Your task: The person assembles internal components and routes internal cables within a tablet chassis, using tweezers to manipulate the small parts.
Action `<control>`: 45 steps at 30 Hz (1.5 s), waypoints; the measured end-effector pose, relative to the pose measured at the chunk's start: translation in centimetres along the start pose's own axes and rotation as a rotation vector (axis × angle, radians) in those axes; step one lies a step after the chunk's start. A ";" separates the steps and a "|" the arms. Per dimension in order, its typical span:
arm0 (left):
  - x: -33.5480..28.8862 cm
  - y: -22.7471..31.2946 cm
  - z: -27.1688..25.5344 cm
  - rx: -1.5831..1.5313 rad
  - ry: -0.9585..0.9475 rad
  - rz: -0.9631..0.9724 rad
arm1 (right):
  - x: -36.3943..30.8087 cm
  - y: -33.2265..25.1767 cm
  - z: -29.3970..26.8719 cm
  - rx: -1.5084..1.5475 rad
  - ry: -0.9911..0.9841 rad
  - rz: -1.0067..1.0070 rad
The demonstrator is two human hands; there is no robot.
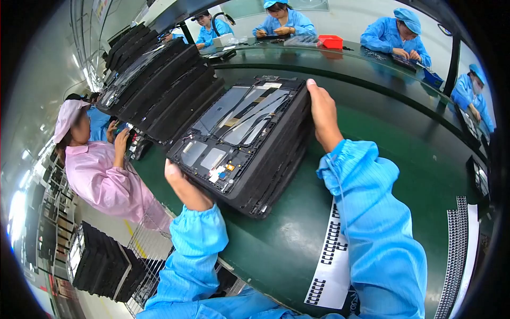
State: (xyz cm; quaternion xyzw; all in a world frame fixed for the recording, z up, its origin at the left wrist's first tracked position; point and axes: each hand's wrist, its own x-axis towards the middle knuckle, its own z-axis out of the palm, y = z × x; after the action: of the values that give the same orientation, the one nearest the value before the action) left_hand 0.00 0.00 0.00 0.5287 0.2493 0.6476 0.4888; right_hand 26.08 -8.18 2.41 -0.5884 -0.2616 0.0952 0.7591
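Observation:
A stack of black trays (276, 173) stands on the green workbench (289, 239), tilted in my view. On top lies an opened tablet (234, 119) with silver plates, dark cables and a small board with yellow and blue parts. My left hand (186, 187) is against the stack's near left corner, its thumb at the edge and its other fingers mostly hidden. At the far right corner, my right hand (324, 114) grips the side, thumb up at the rim and fingers out of sight behind the stack. Taller stacks of similar black trays (164, 95) stand just beyond on the left.
White sheets with black stickers (325, 266) lie by my right forearm; more strips (454, 255) lie farther right. A person in pink (103, 170) stands at left, near a wire rack of trays (101, 263). Across the bench, several people in blue work near a red bin (331, 41).

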 end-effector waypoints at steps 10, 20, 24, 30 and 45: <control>0.4 -3.0 -2.3 -0.497 -0.018 -0.532 | -2.4 -2.6 -14.6 -0.165 0.001 0.186; -11.5 8.2 -1.1 -0.039 -0.547 0.580 | -2.3 0.5 -26.6 -1.404 0.509 -0.151; -13.7 14.2 7.0 0.181 -1.431 0.974 | -2.6 0.6 -28.2 -1.197 0.543 -0.033; -15.7 18.1 15.2 -0.675 -1.346 1.224 | -3.5 0.3 -26.7 -1.143 0.424 -0.058; -18.9 11.5 19.1 -0.207 -1.605 0.930 | -2.9 0.4 -25.9 -1.189 0.481 -0.105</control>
State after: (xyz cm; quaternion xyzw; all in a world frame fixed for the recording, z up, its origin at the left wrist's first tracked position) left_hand 12.80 -25.25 7.37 0.8185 -0.4586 0.2383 0.2508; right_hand 36.94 -31.21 -3.25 -0.9000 -0.1206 -0.2381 0.3446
